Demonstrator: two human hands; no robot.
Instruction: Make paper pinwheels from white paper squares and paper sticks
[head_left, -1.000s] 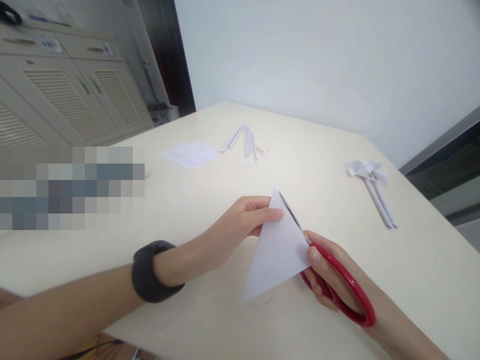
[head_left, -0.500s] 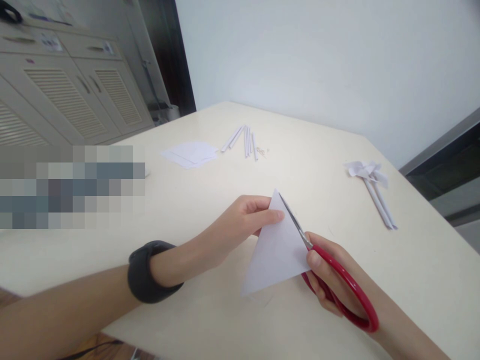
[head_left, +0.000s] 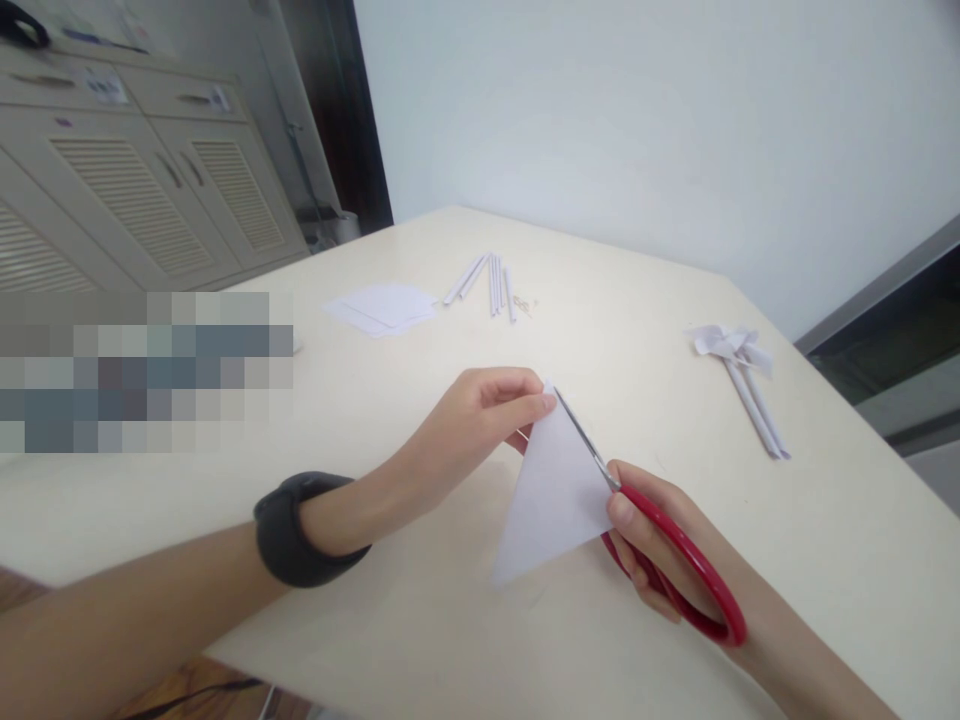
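A white triangle of folded paper [head_left: 555, 490] is pinched near its top corner between the thumb and fingers of my left hand [head_left: 499, 405]. My right hand [head_left: 652, 535] grips red-handled scissors [head_left: 694, 560], their metal blades lying along the paper's right edge with the tips close to the top corner. The right thumb also rests against the paper's right corner. Some right fingers are hidden behind the handles and the sheet. The lower left corner of the triangle points toward me, above the table.
Several white sheets [head_left: 382, 308] lie at the table's back left. Several rolled paper sticks [head_left: 495, 285] and small tan bits [head_left: 523, 305] are beside them. Two paper pinwheels on sticks [head_left: 750, 395] rest at the right. A wall [head_left: 637, 120] stands behind the table; a cabinet [head_left: 142, 190] is at left.
My left hand has slid up to the triangle's top corner, its thumb now nearer the tip. The paper and scissors have shifted slightly; the blades still lie along the right edge.
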